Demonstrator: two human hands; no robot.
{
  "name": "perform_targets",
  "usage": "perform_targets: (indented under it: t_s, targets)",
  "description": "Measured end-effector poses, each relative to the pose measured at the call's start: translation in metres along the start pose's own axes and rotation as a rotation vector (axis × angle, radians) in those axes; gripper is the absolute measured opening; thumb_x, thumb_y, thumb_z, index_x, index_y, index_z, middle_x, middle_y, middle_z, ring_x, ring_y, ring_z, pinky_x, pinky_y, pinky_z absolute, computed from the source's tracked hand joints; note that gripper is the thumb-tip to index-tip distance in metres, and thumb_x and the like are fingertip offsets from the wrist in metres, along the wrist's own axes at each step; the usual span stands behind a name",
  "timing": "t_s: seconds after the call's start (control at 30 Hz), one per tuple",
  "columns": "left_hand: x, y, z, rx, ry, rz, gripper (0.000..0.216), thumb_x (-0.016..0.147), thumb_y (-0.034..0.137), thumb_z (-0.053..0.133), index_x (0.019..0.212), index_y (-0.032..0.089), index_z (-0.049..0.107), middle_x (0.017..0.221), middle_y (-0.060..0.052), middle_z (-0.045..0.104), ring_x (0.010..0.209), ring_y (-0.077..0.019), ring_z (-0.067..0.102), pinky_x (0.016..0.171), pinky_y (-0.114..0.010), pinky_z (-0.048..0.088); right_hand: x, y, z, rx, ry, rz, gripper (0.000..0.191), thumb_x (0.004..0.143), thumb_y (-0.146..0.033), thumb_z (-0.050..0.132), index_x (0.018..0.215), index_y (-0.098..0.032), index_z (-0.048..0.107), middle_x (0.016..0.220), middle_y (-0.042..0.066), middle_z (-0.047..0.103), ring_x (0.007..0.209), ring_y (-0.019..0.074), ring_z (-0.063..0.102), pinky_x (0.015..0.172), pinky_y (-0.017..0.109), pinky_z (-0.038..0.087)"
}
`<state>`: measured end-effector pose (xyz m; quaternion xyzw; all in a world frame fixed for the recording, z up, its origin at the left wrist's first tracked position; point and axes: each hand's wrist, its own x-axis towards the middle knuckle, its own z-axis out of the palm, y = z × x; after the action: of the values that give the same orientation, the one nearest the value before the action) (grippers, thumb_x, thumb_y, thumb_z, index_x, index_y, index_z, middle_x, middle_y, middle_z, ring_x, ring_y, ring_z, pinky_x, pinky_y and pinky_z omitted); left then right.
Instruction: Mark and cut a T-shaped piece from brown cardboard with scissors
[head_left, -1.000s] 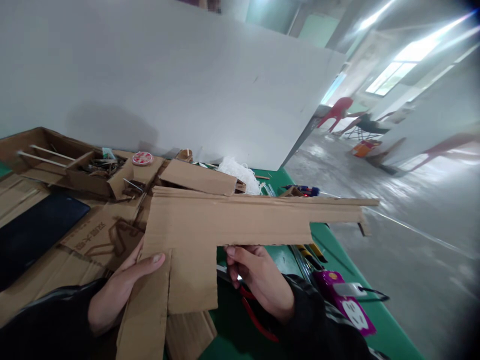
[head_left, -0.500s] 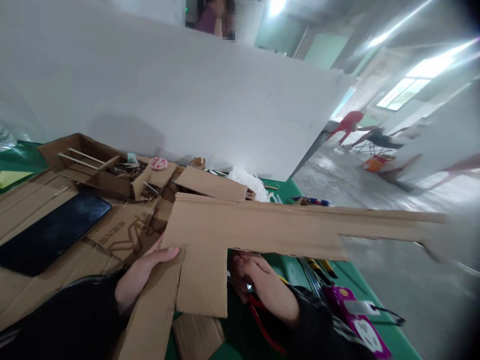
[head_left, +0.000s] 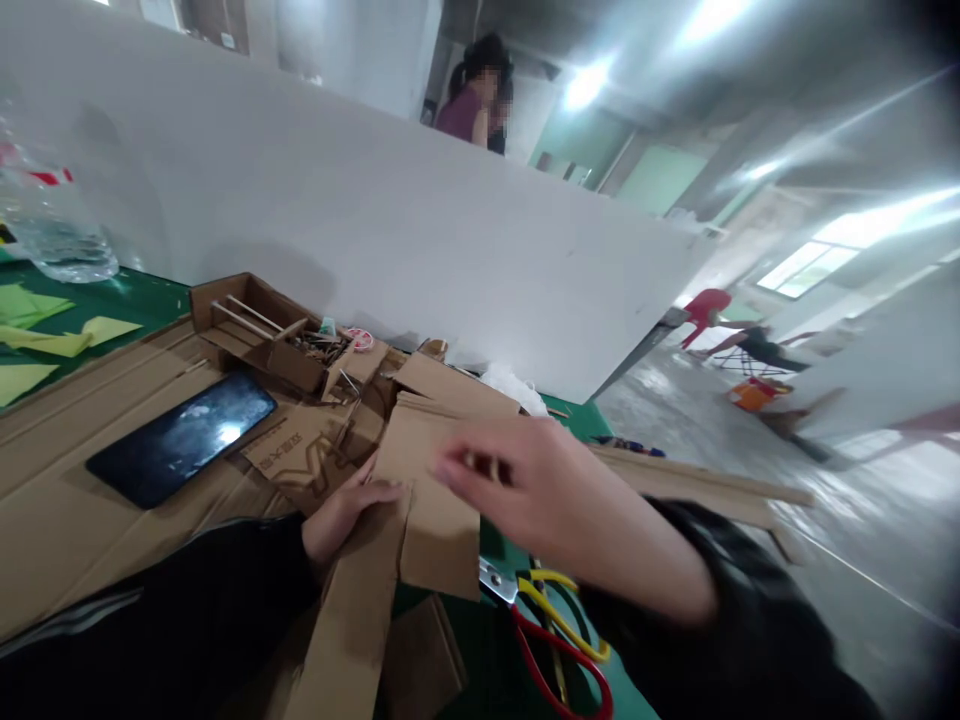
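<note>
My left hand (head_left: 349,515) grips the edge of a cut cardboard piece (head_left: 442,545), thumb on top and fingers underneath. The piece has a long arm running right and a flap hanging toward me. Over its middle, my right hand (head_left: 517,480) is slightly blurred, with curled fingers and the tips drawn together. Whether something small is between them I cannot make out. Scissors (head_left: 514,590) with one red and one yellow handle lie below my right wrist, partly opened and held by neither hand. The cardboard's middle is hidden behind my right hand.
At the left, a phone (head_left: 184,435) lies on flat cardboard (head_left: 67,480). Behind it stands a cardboard box (head_left: 255,345) with sticks and scraps. A clear plastic bottle (head_left: 64,225) and yellow-green paper (head_left: 45,335) are far left. A white partition (head_left: 375,220) borders the table; a person sits beyond.
My right hand has risen from beneath the cardboard, off the scissors, to above it. The scissors now lie on the table. My left hand still holds the cardboard; the view has shifted left.
</note>
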<state>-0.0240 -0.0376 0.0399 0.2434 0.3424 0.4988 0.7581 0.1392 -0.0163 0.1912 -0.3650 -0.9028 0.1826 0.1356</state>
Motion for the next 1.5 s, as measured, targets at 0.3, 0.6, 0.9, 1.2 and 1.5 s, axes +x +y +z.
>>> perform_targets:
  t_s: [0.3,0.6,0.9,1.2,1.5]
  targets:
    - [0.007,-0.009,-0.009,-0.041,-0.062,-0.027,0.063,0.072,0.022,0.075,0.13,0.019,0.052,0.097,-0.008,0.073,0.084,-0.0238,0.071,0.075,-0.03,0.053,0.227,-0.005,0.062,-0.227,0.003,-0.045,0.022,0.082,-0.028,0.059,0.092,-0.015,0.074,0.093,0.01,0.073,0.088,0.0226,0.064,0.076,0.032,0.047]
    - [0.007,-0.008,-0.011,-0.057,-0.083,-0.021,0.067,0.072,0.021,0.074,0.134,0.021,0.05,0.106,-0.01,0.073,0.084,-0.026,0.072,0.072,-0.032,0.055,0.205,-0.013,0.04,-0.309,0.094,-0.034,0.028,0.087,-0.023,0.048,0.096,-0.015,0.073,0.103,0.015,0.071,0.093,0.0262,0.063,0.082,0.04,0.044]
    - [0.007,-0.008,-0.01,-0.022,-0.018,0.013,0.057,0.077,0.017,0.068,0.132,0.024,0.055,0.114,-0.001,0.073,0.106,-0.0246,0.067,0.086,-0.032,0.052,-0.084,0.003,0.038,-0.423,-0.356,-0.116,0.017,0.083,-0.033,0.066,0.069,-0.024,0.065,0.065,0.002,0.071,0.052,0.0181,0.062,0.046,0.031,0.039]
    - [0.004,-0.007,-0.004,0.007,0.034,-0.054,0.064,0.077,0.02,0.072,0.137,0.022,0.049,0.111,-0.006,0.074,0.098,-0.0229,0.071,0.079,-0.028,0.055,-0.159,0.099,0.093,-0.375,-0.336,0.516,0.046,0.08,-0.016,0.049,0.124,-0.008,0.057,0.124,0.018,0.061,0.114,0.0354,0.056,0.099,0.053,0.044]
    - [0.004,-0.006,-0.006,0.018,0.053,-0.096,0.033,0.072,0.023,0.077,0.102,0.019,0.066,0.094,-0.004,0.077,0.084,-0.021,0.073,0.074,-0.028,0.057,-0.152,0.114,0.095,-0.308,-0.313,0.623,0.055,0.069,-0.01,0.047,0.123,-0.008,0.052,0.123,0.019,0.062,0.112,0.0315,0.061,0.097,0.043,0.047]
